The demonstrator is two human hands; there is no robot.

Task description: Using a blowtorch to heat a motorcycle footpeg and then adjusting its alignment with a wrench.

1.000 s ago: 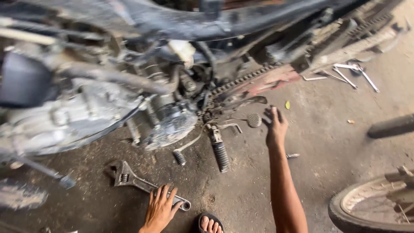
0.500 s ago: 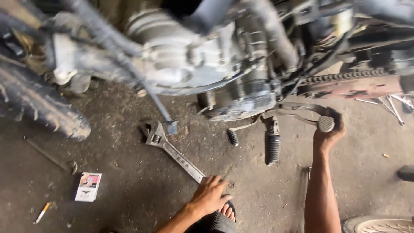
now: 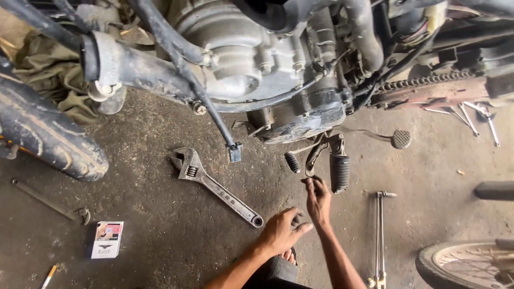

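right hand [image 3: 319, 199] reaches up, fingertips at curved lever [image 3: 312, 158] beside footpeg [image 3: 339, 172] (grip unclear). left hand [image 3: 282, 231] loosely open, empty, just beside adjustable wrench [image 3: 216, 185].

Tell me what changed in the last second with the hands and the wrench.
The right hand left the brake pedal and came down near the footpeg. The left hand lifted off the adjustable wrench. The wrench stayed on the floor.

I see matt, worn steel on the adjustable wrench [image 3: 217, 185], ribbed black rubber on the footpeg [image 3: 339, 172], dull cast metal on the engine case [image 3: 251, 59], rough gritty concrete floor [image 3: 160, 235].
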